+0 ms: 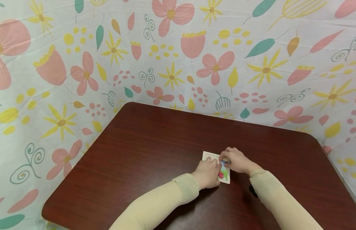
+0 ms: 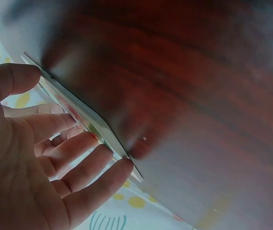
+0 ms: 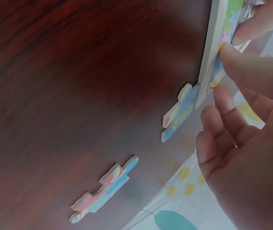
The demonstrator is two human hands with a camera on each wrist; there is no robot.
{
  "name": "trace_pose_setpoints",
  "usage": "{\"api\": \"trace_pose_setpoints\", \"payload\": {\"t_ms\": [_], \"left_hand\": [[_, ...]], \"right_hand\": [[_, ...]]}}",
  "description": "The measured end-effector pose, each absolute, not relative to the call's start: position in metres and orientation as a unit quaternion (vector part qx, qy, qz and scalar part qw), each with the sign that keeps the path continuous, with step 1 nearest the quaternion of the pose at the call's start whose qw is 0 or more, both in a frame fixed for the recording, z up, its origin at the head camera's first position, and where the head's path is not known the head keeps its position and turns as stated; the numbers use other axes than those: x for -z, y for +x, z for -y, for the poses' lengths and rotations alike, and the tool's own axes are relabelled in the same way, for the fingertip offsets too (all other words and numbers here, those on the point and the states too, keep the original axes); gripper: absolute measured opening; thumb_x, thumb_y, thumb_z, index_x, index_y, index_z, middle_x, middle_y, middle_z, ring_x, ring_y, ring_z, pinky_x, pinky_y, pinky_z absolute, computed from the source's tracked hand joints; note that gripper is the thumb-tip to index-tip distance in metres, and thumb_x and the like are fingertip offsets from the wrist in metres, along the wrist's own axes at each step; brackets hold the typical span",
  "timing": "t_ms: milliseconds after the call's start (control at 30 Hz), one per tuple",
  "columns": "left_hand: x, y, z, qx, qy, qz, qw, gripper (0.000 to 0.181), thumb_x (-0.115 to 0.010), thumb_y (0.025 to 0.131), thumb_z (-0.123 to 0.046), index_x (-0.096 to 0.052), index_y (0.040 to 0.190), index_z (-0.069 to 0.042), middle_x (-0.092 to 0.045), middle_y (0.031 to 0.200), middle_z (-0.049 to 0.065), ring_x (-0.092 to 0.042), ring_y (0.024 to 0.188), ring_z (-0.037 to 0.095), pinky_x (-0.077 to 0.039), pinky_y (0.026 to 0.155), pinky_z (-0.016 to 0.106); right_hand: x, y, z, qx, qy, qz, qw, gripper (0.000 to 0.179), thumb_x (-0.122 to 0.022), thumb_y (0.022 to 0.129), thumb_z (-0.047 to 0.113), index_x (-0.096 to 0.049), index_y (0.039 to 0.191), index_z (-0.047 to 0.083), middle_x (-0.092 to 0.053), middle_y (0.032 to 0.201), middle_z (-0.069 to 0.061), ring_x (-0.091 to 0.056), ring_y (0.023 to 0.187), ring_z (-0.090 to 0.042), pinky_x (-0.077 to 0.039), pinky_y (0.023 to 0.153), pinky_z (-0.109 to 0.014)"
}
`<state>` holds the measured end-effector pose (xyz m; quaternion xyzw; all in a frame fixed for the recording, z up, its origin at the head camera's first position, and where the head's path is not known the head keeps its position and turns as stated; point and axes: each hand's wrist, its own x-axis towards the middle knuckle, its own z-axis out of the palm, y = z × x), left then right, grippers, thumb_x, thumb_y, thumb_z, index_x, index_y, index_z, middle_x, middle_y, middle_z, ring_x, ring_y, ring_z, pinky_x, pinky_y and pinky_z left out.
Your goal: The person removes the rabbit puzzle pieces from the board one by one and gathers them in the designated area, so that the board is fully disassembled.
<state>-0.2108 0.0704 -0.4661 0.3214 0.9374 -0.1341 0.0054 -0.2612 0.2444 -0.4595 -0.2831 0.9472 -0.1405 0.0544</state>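
Observation:
A small pale-framed jigsaw puzzle board (image 1: 206, 155) lies on the dark wooden table, with green and red picture parts showing between the hands. My left hand (image 1: 207, 173) rests over its near left side; in the left wrist view the thumb and extended fingertips touch the board (image 2: 90, 117). With thumb and fingers, my right hand (image 1: 237, 160) pinches a blue puzzle piece (image 1: 223, 163) at the board's right side. The hands cover much of the picture. In the right wrist view, the right thumb (image 3: 251, 69) presses close against the board's surface.
Two loose clusters of puzzle pieces, one pink and blue (image 3: 105, 187) and one yellow and blue (image 3: 178, 114), lie beside the board in the right wrist view. A flower-patterned cloth (image 1: 172, 64) hangs behind and left of the table (image 1: 154, 137).

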Motion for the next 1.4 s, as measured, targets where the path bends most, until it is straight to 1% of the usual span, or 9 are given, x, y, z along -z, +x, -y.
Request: {"api": "trace_pose_setpoints", "payload": {"t_ms": [133,267,467,600,800,1000,1233,1300,1400], "left_hand": [[0.464,-0.211,-0.069,0.126,0.326,-0.937,0.001,0.065,-0.056,0.085,-0.058,-0.046,0.141,-0.027,-0.050,0.113,-0.009,-0.045,0.100,0.011,-0.045,0.070,0.025],[0.462,-0.211,-0.067,0.121,0.330,-0.936,-0.004,0.064,-0.057,0.084,-0.056,-0.047,0.140,-0.027,-0.051,0.113,-0.008,-0.046,0.098,0.011,-0.045,0.068,0.026],[0.459,-0.210,-0.065,0.119,0.332,-0.936,-0.009,0.062,-0.057,0.084,-0.056,-0.048,0.139,-0.028,-0.051,0.112,-0.008,-0.046,0.098,0.011,-0.045,0.068,0.025],[0.459,-0.209,-0.065,0.123,0.333,-0.935,-0.017,0.061,-0.057,0.085,-0.055,-0.048,0.139,-0.027,-0.053,0.113,-0.008,-0.047,0.097,0.012,-0.046,0.067,0.025],[0.460,-0.209,-0.066,0.126,0.332,-0.935,-0.013,0.060,-0.056,0.086,-0.055,-0.048,0.139,-0.028,-0.052,0.118,-0.008,-0.047,0.098,0.012,-0.046,0.067,0.025],[0.461,-0.209,-0.065,0.119,0.332,-0.936,-0.014,0.059,-0.057,0.085,-0.054,-0.049,0.138,-0.028,-0.052,0.117,-0.008,-0.047,0.098,0.012,-0.046,0.067,0.025],[0.460,-0.209,-0.066,0.120,0.331,-0.936,-0.013,0.059,-0.057,0.085,-0.054,-0.050,0.138,-0.029,-0.053,0.117,-0.009,-0.047,0.098,0.012,-0.046,0.067,0.025],[0.459,-0.208,-0.066,0.119,0.331,-0.936,-0.011,0.059,-0.057,0.085,-0.053,-0.050,0.138,-0.029,-0.053,0.117,-0.009,-0.047,0.099,0.012,-0.046,0.067,0.026],[0.459,-0.208,-0.066,0.118,0.330,-0.937,-0.009,0.060,-0.058,0.085,-0.053,-0.049,0.138,-0.028,-0.053,0.117,-0.009,-0.047,0.099,0.012,-0.046,0.068,0.026]], "right_hand": [[0.458,-0.260,-0.242,0.140,-0.278,-0.949,0.053,0.022,-0.074,0.077,0.001,-0.063,0.088,0.018,-0.053,0.098,-0.005,-0.046,0.089,-0.026,-0.040,0.074,-0.044],[0.458,-0.260,-0.241,0.144,-0.278,-0.948,0.050,0.022,-0.073,0.077,0.000,-0.063,0.087,0.017,-0.053,0.099,-0.005,-0.047,0.089,-0.027,-0.040,0.075,-0.043],[0.458,-0.260,-0.242,0.151,-0.283,-0.946,0.044,0.022,-0.073,0.077,-0.001,-0.063,0.087,0.017,-0.054,0.096,-0.004,-0.046,0.081,-0.021,-0.041,0.072,-0.039],[0.459,-0.262,-0.243,0.172,-0.283,-0.942,0.043,0.021,-0.073,0.077,-0.002,-0.065,0.087,0.015,-0.055,0.093,-0.003,-0.049,0.078,-0.017,-0.045,0.070,-0.035],[0.458,-0.268,-0.242,0.232,-0.234,-0.943,0.042,0.015,-0.067,0.082,-0.003,-0.067,0.091,0.008,-0.060,0.083,-0.001,-0.054,0.077,-0.014,-0.047,0.068,-0.033],[0.457,-0.273,-0.244,0.245,-0.210,-0.944,0.063,0.013,-0.064,0.086,-0.001,-0.070,0.093,0.008,-0.062,0.081,-0.002,-0.055,0.075,-0.013,-0.047,0.065,-0.031],[0.457,-0.276,-0.251,0.273,-0.201,-0.937,0.087,0.011,-0.063,0.088,0.002,-0.070,0.092,0.010,-0.064,0.082,-0.002,-0.058,0.080,-0.015,-0.050,0.075,-0.038],[0.457,-0.276,-0.252,0.276,-0.197,-0.937,0.091,0.010,-0.063,0.089,0.004,-0.070,0.092,0.010,-0.064,0.082,-0.002,-0.058,0.080,-0.015,-0.050,0.076,-0.038],[0.456,-0.276,-0.252,0.284,-0.192,-0.935,0.092,0.010,-0.065,0.088,0.004,-0.071,0.093,0.009,-0.066,0.084,-0.002,-0.057,0.079,-0.015,-0.050,0.073,-0.036]]}}
